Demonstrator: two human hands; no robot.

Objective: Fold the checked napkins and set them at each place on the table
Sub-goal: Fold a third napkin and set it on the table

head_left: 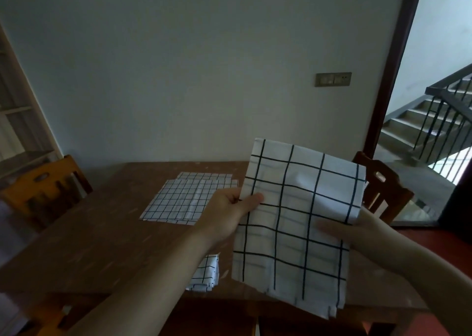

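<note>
We judge ourselves partway through: one folded napkin (204,274) already lies on the tabletop (107,233) at the near place, half hidden under our left forearm, while a small stack of unfolded napkins (184,198) lies flat toward the middle, so more folding and placing remains. The napkin in hand (293,221) is held up in the air above the near right part of the tabletop, already doubled over, its layered edges showing at the lower corner. Our left hand (229,210) pinches its left edge, thumb on the front. Our right hand (357,231) grips the right edge, thumb lying across the front face. Its long axis runs from the far upper edge down toward us, tilted slightly so the bottom swings right; the face is turned toward us.
</note>
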